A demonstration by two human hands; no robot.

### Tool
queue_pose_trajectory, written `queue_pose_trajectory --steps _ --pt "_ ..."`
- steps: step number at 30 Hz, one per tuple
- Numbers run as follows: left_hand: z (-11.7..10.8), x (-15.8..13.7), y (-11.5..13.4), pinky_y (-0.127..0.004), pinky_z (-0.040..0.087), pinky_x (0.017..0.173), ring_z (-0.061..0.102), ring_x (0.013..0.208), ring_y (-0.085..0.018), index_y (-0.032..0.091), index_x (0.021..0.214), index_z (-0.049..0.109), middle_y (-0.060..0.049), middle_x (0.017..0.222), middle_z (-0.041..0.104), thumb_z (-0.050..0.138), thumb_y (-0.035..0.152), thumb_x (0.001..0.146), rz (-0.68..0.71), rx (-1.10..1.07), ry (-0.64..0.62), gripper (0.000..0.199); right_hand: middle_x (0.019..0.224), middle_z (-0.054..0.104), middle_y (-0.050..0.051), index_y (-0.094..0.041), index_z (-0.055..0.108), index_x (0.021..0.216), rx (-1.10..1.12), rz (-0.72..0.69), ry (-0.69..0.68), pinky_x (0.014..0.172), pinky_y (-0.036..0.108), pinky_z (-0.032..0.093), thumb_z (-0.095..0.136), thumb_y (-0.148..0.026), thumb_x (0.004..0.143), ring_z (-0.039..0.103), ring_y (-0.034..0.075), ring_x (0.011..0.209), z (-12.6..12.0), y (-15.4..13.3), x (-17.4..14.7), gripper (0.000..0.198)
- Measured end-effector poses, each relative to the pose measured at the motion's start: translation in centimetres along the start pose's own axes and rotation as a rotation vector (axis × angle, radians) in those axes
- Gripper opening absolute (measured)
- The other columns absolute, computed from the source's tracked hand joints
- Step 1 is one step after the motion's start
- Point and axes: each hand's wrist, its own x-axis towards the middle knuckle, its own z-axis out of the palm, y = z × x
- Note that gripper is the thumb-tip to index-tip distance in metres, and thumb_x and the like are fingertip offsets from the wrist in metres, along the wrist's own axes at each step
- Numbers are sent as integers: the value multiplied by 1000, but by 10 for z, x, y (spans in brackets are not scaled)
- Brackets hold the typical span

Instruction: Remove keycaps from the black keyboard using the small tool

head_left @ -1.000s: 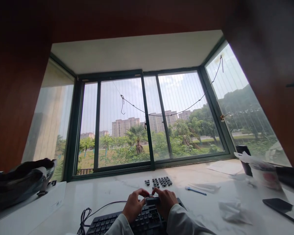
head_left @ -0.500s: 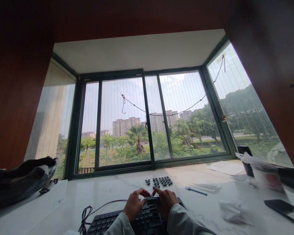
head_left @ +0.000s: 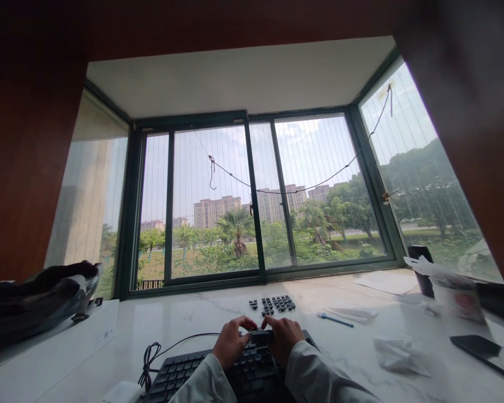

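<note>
A black keyboard [head_left: 182,370] lies on the white marble-patterned counter, and part of it is hidden under my forearms. My left hand [head_left: 231,342] is over its far middle part, thumb and fingers curled toward each other. Facing it from the right is my right hand [head_left: 284,337], its fingers bent down in the same way. The fingertips of both meet at a small dark bar-shaped piece [head_left: 262,336] at the keyboard's far edge; whether it is loose or part of the keyboard I cannot tell. Several loose black keycaps [head_left: 279,304] lie in rows beyond my hands.
A coiled cable [head_left: 150,358] lies left of the keyboard. To the right are a blue pen-like tool [head_left: 337,320], a crumpled clear wrapper [head_left: 399,355], a phone [head_left: 485,355] and a bagged tub [head_left: 457,296]. A white box [head_left: 67,350] bearing a dark bag [head_left: 37,302] stands left.
The view has tilted down slightly. My hands stay at the keyboard's far edge, with only slight finger movement; the dark piece between them shows a little more to the left.
</note>
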Motion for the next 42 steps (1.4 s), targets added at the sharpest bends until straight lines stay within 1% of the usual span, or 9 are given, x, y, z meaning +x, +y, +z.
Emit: queue_pose_trajectory --steps 4,8,11,17,22,26,30,35,42 --pt "0 -1 1 -29 47 80 64 93 -22 17 93 72 -6 94 71 55 14 69 -11 15 -3 29 91 73 8 -33 66 104 1 -11 4 70 36 41 57 -33 77 68 29 87 3 2 1 28" --pt "0 -2 1 -30 48 78 64 89 -22 16 95 72 -6 94 72 56 18 69 -17 23 1 30 90 72 8 -33 67 101 12 -23 11 69 36 40 56 -35 78 68 29 86 10 7 4 25" --pt "0 -1 -1 -30 49 76 65 86 -22 16 95 73 -6 95 72 54 19 69 -10 13 -8 32 91 72 8 -34 66 104 2 -30 4 70 36 40 57 -33 77 68 28 87 12 10 6 29" --pt "2 1 -8 -28 46 87 64 96 -22 17 93 74 -5 94 73 55 18 68 23 55 -3 32 92 71 8 -34 65 106 -8 -24 -28 72 37 40 57 -32 75 66 29 90 14 11 8 32" --pt "1 0 -7 -28 46 87 65 94 -21 18 92 74 -4 93 73 55 16 67 21 64 -2 32 93 71 7 -35 65 105 -5 -26 -28 72 38 41 56 -32 76 66 29 90 16 12 9 31" --pt "2 1 -8 -29 45 88 64 95 -22 18 92 75 -5 94 73 56 17 68 24 73 16 31 92 71 7 -35 65 104 -3 -26 -29 71 37 40 57 -31 73 66 29 90 16 12 9 32" --pt "2 1 -9 -29 45 89 64 95 -21 18 92 75 -5 94 73 56 18 68 27 67 22 30 92 72 7 -35 66 104 2 -28 -17 71 37 40 57 -31 73 66 29 89 16 13 9 33" --pt "0 -2 -3 -29 45 89 65 93 -21 18 92 74 -4 93 73 55 17 68 -1 57 1 31 91 72 7 -35 66 103 3 -23 -15 71 37 41 58 -32 72 67 30 88 16 12 9 32" --pt "-1 -3 2 -28 45 88 65 93 -20 17 89 74 -4 92 73 56 14 66 0 65 10 29 91 72 7 -34 67 102 2 -20 -16 71 37 41 59 -31 72 67 29 88 15 11 8 32"
